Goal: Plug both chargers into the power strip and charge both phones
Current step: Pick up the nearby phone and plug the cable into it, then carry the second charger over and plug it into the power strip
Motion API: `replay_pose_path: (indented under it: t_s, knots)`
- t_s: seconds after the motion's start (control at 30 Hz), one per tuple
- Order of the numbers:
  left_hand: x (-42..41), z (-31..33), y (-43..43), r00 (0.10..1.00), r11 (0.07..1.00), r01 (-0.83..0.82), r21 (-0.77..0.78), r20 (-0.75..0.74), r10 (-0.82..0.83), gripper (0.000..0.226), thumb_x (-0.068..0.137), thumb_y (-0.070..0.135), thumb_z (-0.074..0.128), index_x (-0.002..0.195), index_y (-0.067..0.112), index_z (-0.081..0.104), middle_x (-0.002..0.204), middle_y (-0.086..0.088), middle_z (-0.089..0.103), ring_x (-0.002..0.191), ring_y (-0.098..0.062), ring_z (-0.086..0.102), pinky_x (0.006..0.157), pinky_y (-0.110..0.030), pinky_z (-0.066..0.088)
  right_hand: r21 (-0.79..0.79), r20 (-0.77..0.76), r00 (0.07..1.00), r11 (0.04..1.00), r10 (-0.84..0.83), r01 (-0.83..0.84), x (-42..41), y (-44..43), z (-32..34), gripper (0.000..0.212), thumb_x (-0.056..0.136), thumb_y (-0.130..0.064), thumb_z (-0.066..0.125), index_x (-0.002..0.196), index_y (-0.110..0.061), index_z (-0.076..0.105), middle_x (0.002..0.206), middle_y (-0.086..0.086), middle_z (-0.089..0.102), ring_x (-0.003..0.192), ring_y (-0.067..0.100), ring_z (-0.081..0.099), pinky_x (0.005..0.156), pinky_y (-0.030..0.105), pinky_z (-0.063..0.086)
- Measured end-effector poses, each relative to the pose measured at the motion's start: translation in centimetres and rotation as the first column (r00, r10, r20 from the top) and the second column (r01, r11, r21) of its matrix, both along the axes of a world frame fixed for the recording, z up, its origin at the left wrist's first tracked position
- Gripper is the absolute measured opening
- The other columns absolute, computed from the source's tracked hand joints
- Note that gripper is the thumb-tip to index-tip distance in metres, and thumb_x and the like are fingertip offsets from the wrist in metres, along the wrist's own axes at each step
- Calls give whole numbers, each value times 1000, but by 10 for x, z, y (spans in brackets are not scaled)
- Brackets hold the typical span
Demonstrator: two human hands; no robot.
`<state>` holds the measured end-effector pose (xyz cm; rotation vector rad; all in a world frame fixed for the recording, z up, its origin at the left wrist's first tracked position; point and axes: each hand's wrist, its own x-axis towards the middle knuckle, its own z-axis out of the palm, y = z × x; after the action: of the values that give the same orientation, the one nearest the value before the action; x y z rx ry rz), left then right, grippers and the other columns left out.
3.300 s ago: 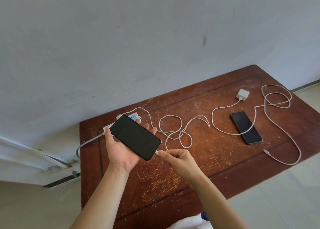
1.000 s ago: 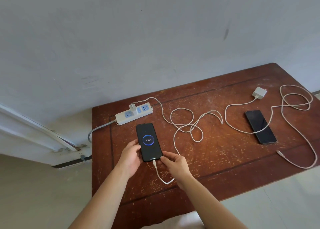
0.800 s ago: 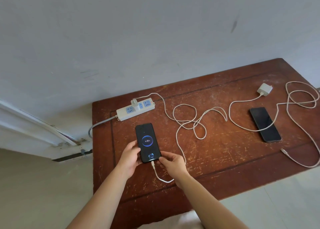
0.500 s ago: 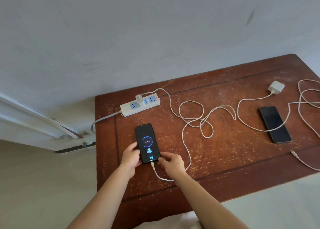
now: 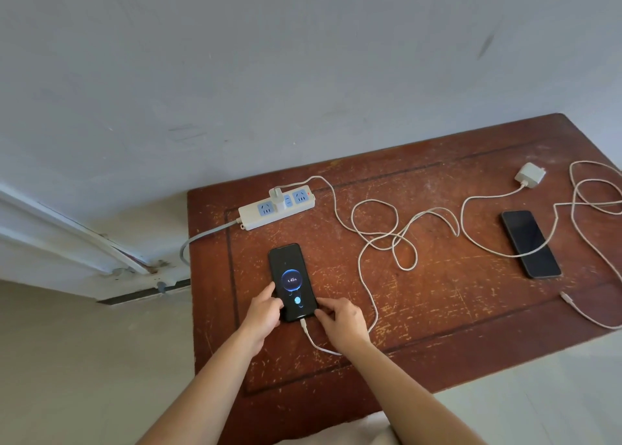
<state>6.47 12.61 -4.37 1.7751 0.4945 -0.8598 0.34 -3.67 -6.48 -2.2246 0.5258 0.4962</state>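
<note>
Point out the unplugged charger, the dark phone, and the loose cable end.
unplugged charger [image 5: 529, 175], head view, top of its white body
dark phone [image 5: 530, 243], head view, middle of its black screen
loose cable end [image 5: 565, 297], head view, the connector tip

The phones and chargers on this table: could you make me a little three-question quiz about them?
1. True or false: the near phone shows a charging display.
2. Where is the second charger? A: in the power strip. B: loose on the table.
3. What lies across the dark phone?

Key: 1 true. 2 B. 3 A white cable; its free plug lies on the table, not in the phone.
</note>
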Motion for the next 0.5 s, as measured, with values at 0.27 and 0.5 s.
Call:
replay_pose_path:
  t_s: [0.27, 0.5]
  knots:
    - [-9, -4, -3, 785, 734, 316, 601, 268, -558, 57, 104, 39, 40, 156, 19, 28, 159, -11, 35, 147, -28, 29, 117, -47, 31, -249, 129, 991, 968, 17, 15, -32, -47, 20, 50, 102, -43, 45, 149, -25, 44, 152, 1, 44, 138, 22, 43, 110, 38, 41]
    - [-25, 20, -80, 595, 564, 437, 700, 245, -765, 61, 104, 48, 34, 158, 22, 23, 168, -12, 17, 152, -32, 22, 120, -51, 29, -374, 195, 973, 908, -122, 189, -85, -133, 32, 55, 104, -48, 36, 154, -28, 32, 167, 7, 18, 153, 29, 15, 122, 46, 18]
